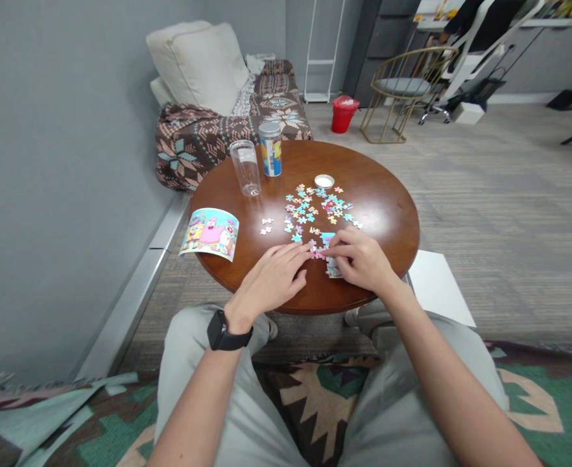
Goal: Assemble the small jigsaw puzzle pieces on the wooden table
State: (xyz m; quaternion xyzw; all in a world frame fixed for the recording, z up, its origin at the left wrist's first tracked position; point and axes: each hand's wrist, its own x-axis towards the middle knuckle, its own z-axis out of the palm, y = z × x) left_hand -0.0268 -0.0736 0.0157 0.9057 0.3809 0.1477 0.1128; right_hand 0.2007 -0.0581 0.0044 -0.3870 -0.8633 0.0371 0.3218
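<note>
On the round wooden table, my left hand (pixel 277 277) lies with its fingers stretched forward, the fingertips touching the left side of some pink puzzle pieces (pixel 316 251). My right hand (pixel 358 258) reaches in from the other side, its index finger on those pink pieces and its other fingers bent; whether it grips a piece is hidden. Partly under the right hand is a joined strip of puzzle (pixel 333 267). Loose jigsaw pieces (pixel 301 211) are spread just beyond both hands. A curved picture sheet (pixel 210 233) with cartoon figures lies at the table's left edge.
A clear plastic cylinder (pixel 246 170) and a printed can (pixel 271 150) stand at the back left of the table (pixel 383 194). A round lid (pixel 324 181) lies behind the pieces. Beyond are a sofa (pixel 208 71), a red bin (pixel 344 114) and a wire chair (pixel 405 87).
</note>
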